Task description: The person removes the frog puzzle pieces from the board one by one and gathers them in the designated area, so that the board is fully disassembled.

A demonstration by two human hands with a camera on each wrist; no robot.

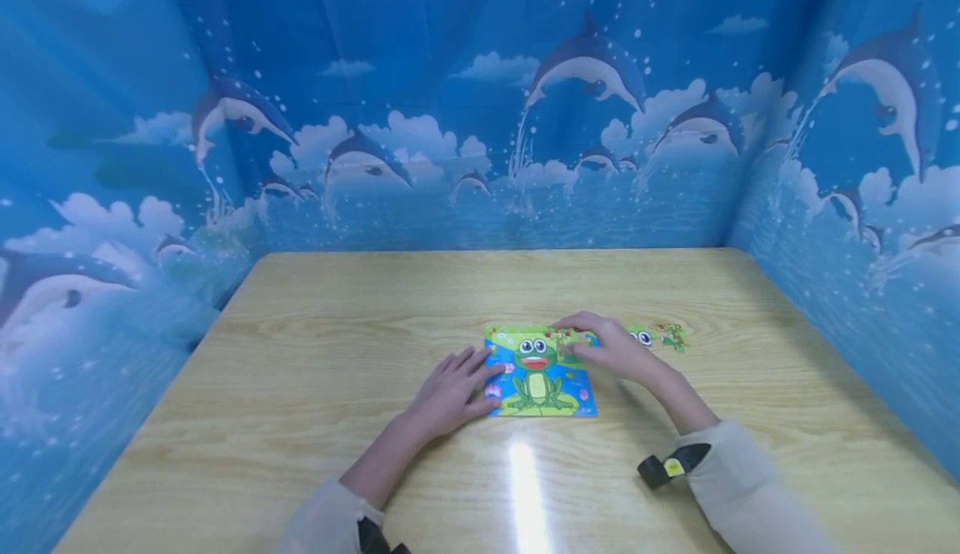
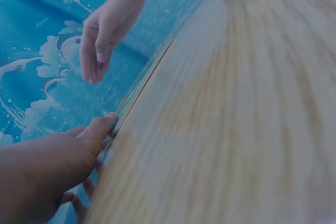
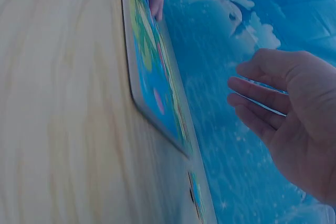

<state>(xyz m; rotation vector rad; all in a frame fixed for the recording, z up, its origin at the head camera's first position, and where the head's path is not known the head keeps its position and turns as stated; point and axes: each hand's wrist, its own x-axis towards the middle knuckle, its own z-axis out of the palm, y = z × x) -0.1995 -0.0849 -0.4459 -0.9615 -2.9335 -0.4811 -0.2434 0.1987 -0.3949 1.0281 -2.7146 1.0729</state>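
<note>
A flat picture board [image 1: 536, 383] with a green frog on blue lies on the wooden table. My left hand [image 1: 453, 391] rests at its left edge, fingers spread. In the left wrist view, the thumb of that hand [image 2: 68, 153] touches the board's edge [image 2: 137, 95]. Over the board's upper right corner is my right hand [image 1: 603, 346]. The right wrist view shows this hand [image 3: 294, 108] raised above the table, fingers slightly bent and holding nothing. Just right of it lies a flat picture piece [image 1: 663, 337] with frog eyes, partly hidden by the hand.
The wooden table [image 1: 360, 304] runs back to a blue curtain [image 1: 450, 104] printed with dolphins, which also encloses both sides. A bright light reflection falls on the tabletop in front of the board.
</note>
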